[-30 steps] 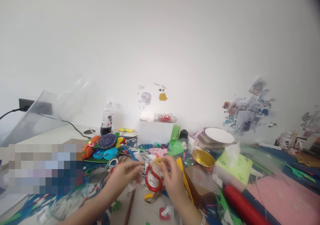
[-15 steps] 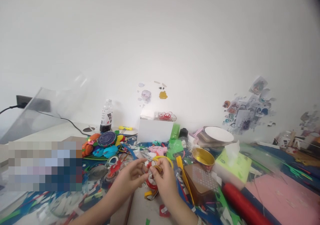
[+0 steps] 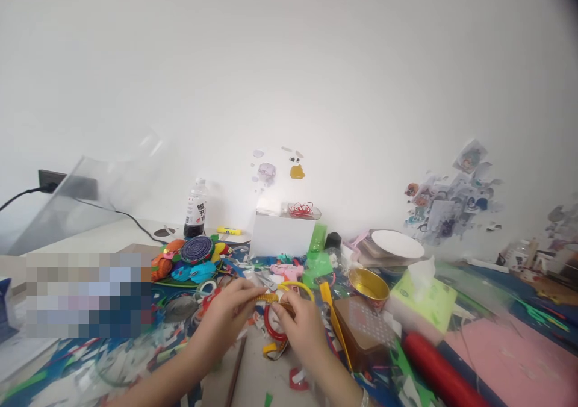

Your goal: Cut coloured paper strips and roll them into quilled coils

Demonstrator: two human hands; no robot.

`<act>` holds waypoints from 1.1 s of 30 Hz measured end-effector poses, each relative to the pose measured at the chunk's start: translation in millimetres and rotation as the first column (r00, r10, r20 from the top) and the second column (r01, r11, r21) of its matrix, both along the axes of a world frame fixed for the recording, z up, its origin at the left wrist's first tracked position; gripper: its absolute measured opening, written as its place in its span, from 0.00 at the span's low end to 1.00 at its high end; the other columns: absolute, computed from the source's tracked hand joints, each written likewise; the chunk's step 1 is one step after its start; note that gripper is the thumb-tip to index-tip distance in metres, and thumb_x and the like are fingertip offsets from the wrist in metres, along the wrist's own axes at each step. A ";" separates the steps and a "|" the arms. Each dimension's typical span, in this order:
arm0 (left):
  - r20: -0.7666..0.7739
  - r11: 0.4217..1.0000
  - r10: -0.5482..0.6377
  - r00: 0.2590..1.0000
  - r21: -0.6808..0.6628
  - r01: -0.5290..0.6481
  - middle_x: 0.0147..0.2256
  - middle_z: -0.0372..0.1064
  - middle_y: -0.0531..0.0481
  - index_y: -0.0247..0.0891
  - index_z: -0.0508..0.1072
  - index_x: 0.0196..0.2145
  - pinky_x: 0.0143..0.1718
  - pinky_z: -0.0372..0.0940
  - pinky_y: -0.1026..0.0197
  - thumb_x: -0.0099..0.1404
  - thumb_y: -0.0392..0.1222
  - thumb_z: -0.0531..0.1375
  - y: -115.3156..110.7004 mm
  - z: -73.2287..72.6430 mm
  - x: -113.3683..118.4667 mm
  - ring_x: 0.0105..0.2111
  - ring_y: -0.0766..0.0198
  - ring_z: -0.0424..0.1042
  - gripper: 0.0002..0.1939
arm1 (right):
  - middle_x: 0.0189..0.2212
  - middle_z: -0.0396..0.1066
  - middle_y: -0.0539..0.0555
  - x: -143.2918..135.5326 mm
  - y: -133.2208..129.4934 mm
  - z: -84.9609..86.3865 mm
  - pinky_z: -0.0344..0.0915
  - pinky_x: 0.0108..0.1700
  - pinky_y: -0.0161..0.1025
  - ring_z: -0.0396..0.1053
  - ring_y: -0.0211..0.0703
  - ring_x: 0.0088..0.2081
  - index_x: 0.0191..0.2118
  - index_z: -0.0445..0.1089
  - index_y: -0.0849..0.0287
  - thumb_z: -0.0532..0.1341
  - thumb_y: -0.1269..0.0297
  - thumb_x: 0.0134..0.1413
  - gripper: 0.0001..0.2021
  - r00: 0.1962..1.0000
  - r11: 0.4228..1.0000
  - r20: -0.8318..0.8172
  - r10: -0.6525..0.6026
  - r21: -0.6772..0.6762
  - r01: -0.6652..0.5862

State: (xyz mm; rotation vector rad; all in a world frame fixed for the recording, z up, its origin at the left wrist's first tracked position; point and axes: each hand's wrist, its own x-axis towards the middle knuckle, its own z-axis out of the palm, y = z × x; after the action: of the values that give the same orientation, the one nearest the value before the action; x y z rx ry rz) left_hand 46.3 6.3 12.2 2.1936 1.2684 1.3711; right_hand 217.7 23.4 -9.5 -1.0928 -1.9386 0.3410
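Note:
Between my two hands runs a short yellow ridged strip (image 3: pixel 268 297), like corrugated paper. My left hand (image 3: pixel 235 304) pinches its left end with fingers bent and pressed together. At the other end, the thumb and fingers of my right hand (image 3: pixel 300 321) close on a brownish part of the strip, mostly covered by the fingers. Just below lies a red ring (image 3: pixel 273 329) with white inside it. A small yellow curled piece (image 3: pixel 271 350) rests on the board nearer to me. Behind my right hand curves a yellow loop (image 3: pixel 303 288).
Paper scraps litter the table. Left stand a craft piece with a blue coil (image 3: pixel 197 248) and a bottle (image 3: pixel 195 209). A white box (image 3: pixel 282 236) is at the back. To the right are a gold tin (image 3: pixel 369 283), brown box (image 3: pixel 361 329), tissue pack (image 3: pixel 423 295) and red roll (image 3: pixel 438 368).
My hands have drawn slightly apart, and the yellow strip now shows stretched between them. My left hand has shifted left. The view has turned slightly.

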 end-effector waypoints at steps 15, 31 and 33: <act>0.525 0.830 -0.011 0.851 -0.469 0.301 0.13 0.59 0.60 0.39 0.60 0.23 0.10 0.50 0.69 0.51 0.59 0.53 -8.5 -7.0 32.4 0.09 0.72 0.57 0.19 | 0.19 0.55 0.46 -21.3 -8.6 -14.4 0.52 0.23 0.31 0.55 0.37 0.21 0.23 0.55 0.57 0.51 0.60 0.56 0.13 0.966 0.998 -0.257 0.024 -0.042 -0.036; 0.201 0.871 0.125 0.972 -0.491 -0.011 0.12 0.60 0.59 0.40 0.61 0.18 0.13 0.50 0.68 0.52 0.40 0.49 -0.7 5.6 3.2 0.09 0.71 0.55 0.08 | 0.18 0.50 0.45 -14.9 -13.9 2.2 0.50 0.21 0.31 0.51 0.35 0.20 0.22 0.53 0.57 0.52 0.58 0.55 0.14 0.958 0.993 -0.282 0.057 -0.085 -0.084; 0.372 0.862 0.074 0.925 -0.490 0.127 0.13 0.61 0.59 0.40 0.60 0.21 0.12 0.51 0.67 0.54 0.46 0.50 0.4 3.9 7.0 0.09 0.70 0.57 0.09 | 0.18 0.52 0.46 -18.0 -13.7 -1.5 0.52 0.21 0.32 0.52 0.36 0.21 0.22 0.55 0.57 0.52 0.56 0.55 0.15 0.945 0.991 -0.315 0.081 -0.078 -0.111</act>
State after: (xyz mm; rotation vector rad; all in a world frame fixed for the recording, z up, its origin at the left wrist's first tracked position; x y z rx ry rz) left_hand 53.3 6.7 16.2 1.4975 1.2603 1.1965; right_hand 199.7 9.7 -10.9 -0.9413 -1.7091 0.6281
